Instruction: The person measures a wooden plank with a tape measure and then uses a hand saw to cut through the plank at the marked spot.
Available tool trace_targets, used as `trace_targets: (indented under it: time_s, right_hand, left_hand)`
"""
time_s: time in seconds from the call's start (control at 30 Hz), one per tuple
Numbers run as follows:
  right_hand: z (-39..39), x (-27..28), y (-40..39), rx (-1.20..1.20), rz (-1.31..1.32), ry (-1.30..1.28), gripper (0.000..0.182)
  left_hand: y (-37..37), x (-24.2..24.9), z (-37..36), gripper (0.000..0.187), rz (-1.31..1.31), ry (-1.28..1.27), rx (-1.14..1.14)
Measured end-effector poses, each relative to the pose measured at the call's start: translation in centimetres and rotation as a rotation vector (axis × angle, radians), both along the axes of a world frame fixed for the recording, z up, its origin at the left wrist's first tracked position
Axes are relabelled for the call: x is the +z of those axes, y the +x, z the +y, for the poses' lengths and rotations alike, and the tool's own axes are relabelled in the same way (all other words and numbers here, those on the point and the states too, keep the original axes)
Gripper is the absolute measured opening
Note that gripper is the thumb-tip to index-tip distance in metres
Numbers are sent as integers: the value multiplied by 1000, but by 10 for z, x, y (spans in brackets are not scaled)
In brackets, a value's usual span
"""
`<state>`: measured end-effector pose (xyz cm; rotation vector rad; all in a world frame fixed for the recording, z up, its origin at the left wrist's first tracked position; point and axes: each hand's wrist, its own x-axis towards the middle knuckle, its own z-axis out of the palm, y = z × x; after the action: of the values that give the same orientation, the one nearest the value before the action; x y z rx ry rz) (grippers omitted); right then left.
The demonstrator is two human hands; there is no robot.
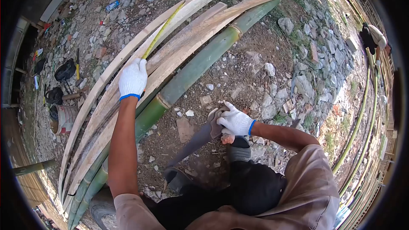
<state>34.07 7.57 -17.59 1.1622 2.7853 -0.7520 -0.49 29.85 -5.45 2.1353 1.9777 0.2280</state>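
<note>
My left hand (pixel 133 79), in a white knitted glove with a blue cuff, is closed on a tape measure. Its yellow tape (pixel 164 30) runs out from my fingers along a pale wooden plank (pixel 194 6); the case is mostly hidden by the glove. Several long planks lie side by side, and green bamboo poles (pixel 191 73) lie along their right side. My right hand (pixel 236 120), gloved the same way, grips the handle of a hand saw (pixel 190 145). The saw's dark blade slants down and left above the dirt, between the bamboo and my boots.
Broken stones (pixel 304 86) and rubble cover the ground. To the left are a dirty bucket (pixel 66 119), a black bag (pixel 65 70) and a yellow-handled tool (pixel 77 71). A tyre (pixel 103 213) lies below. Another person (pixel 375 38) bends near long bamboo poles (pixel 357 130) at right.
</note>
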Motion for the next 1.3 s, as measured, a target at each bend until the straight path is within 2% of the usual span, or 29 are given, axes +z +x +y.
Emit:
trace_targets:
  time_s: [0.1,0.2,0.27,0.33,0.37,0.4,0.47,0.5,0.53,0.6,0.63,0.67,0.73,0.8,0.83,0.93,1.03,1.2,1.3]
  right_hand:
    - [4,-9,7,74,159,137,28]
    - [10,-15,10,153,216,251,25]
    - [10,-21,12,153,222,185,27]
    - [10,-15,11,177,147,132,32]
    - [9,-15,12,135,269,114,35]
    - [5,-11,13,128,262,119,35]
    - [-5,0,15,92,292,-115,35]
    - [-14,1,18,29,400,-109,30]
    - [-24,9,20,-123,411,-226,33]
    - [-26,71,31,-376,323,-556,41]
    - [-37,70,42,-498,251,-532,48]
    - [-44,84,53,-624,250,-555,46]
    - [-65,92,70,-974,431,-609,38]
    - [-83,77,87,-1086,393,-189,31]
    - [-84,68,90,-1083,383,118,28]
    - [-92,41,100,-1182,229,408,27]
    - [-101,13,88,-1273,215,439,28]
    - [-116,-9,67,-1315,223,381,33]
    - [-114,-13,68,-1386,215,335,35]
  left_hand:
    - [24,-15,19,44,83,139,-65]
    - [46,-14,29,48,127,139,-127]
    - [57,-10,27,54,131,146,-148]
    - [67,-8,25,62,258,113,-227]
    - [64,-14,28,63,264,131,-211]
    - [62,-11,32,63,258,137,-219]
    - [58,-4,40,64,319,-85,-180]
    - [56,-8,42,64,330,-39,-207]
    - [55,-8,44,64,328,-22,-209]
    - [52,-6,44,59,340,-4,-237]
    - [51,-4,43,59,343,12,-245]
    - [52,-3,45,59,346,19,-258]
    - [50,0,43,58,304,14,-262]
    - [50,-4,37,56,334,36,-301]
    - [51,-8,32,55,371,61,-282]
    - [53,-20,15,46,445,190,-301]
    - [62,-24,-4,39,585,352,-293]
    - [62,-22,-7,38,589,339,-277]
    - [49,-17,14,45,460,223,-276]
